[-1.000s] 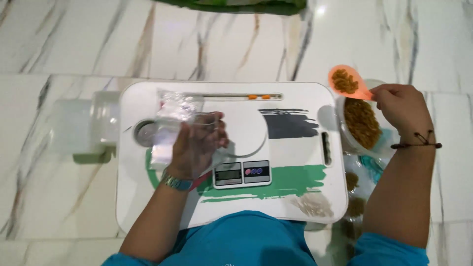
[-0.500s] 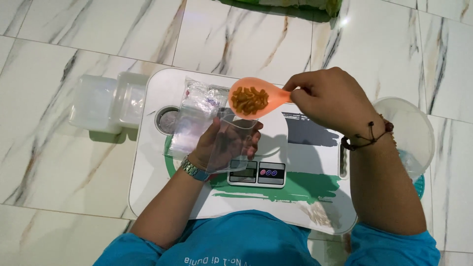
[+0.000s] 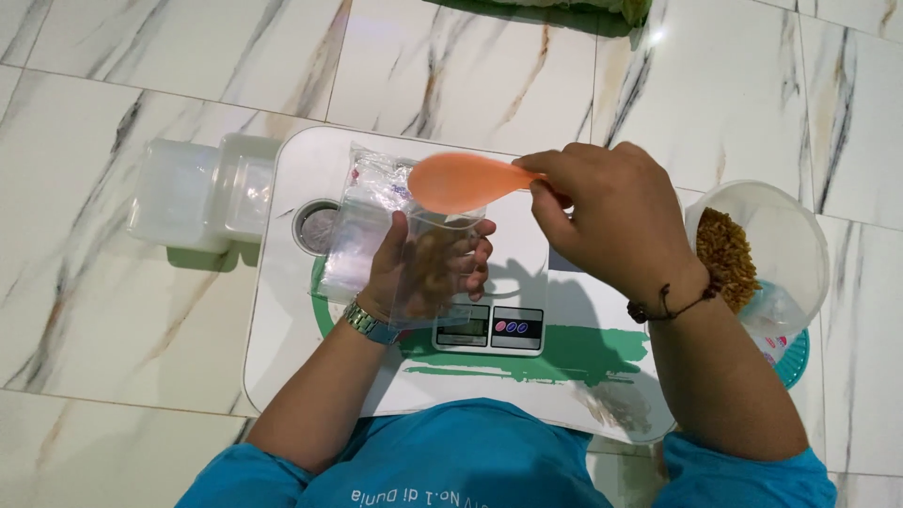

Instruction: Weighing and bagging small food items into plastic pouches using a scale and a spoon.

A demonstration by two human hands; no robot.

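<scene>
The right hand point(image 3: 611, 221) pinches the handle of an orange plastic spoon point(image 3: 461, 183), and the spoon's long axis runs nearly level from right to left, so its bowl sits to the left of the fingers, directly above the mouth of a clear plastic bag point(image 3: 428, 268). The bowl is turned over with its smooth back facing up; whether anything is left in it cannot be seen. The left hand point(image 3: 423, 268) is the nearer one to the bag: its grip is closed around the bag's body, fingers wrapped round the far side and thumb on the near side, holding it upright with the opening uppermost, just under the spoon. Through the plastic some brownish contents show faintly, mixed with the fingers behind. The bag is held over a white kitchen scale point(image 3: 494, 315) that sits on a small white table point(image 3: 282, 348) with a green stripe. A stack of empty clear bags point(image 3: 362, 221) lies on the table just left of the held one, partly behind it. To the right, beyond the right wrist, a clear round bowl point(image 3: 781, 235) holds a heap of brown crunchy snack point(image 3: 729, 259). Clear plastic boxes point(image 3: 202, 193) stand on the marble floor point(image 3: 113, 310) at the table's left edge.
</scene>
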